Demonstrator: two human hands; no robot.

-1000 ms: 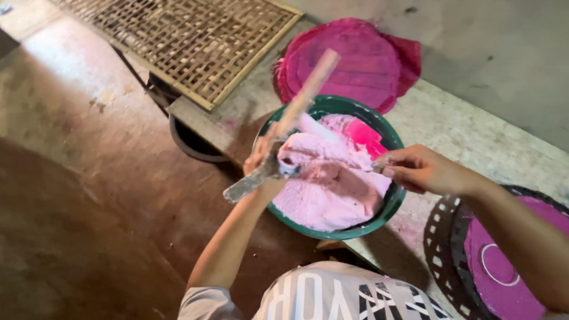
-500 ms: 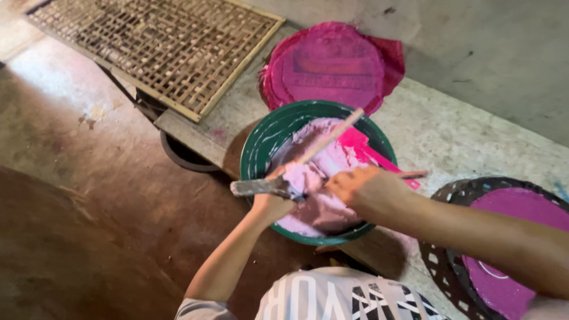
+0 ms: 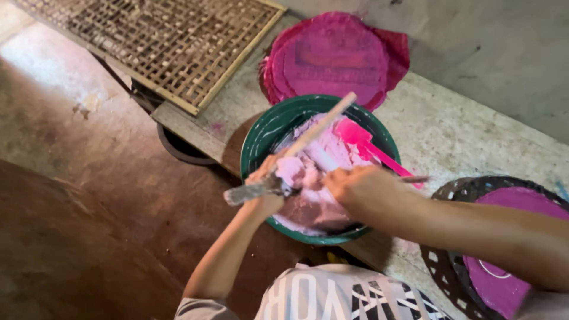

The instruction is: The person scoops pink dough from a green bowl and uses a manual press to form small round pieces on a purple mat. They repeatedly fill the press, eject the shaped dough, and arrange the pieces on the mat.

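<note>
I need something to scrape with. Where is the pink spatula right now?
In the head view the pink spatula lies in the green bowl, at its right side, blade on the pink dough, just beyond the right hand.

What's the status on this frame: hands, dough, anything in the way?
Left hand grips a coated stick. Right hand pressed on pink dough in green bowl. Pink spatula lies in bowl.

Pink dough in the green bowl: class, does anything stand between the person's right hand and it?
Nothing visible does. The right hand is already over the pink dough inside the green bowl, apparently touching it. The pink spatula lies behind the hand, and the left hand holds a stick beside it.
</note>
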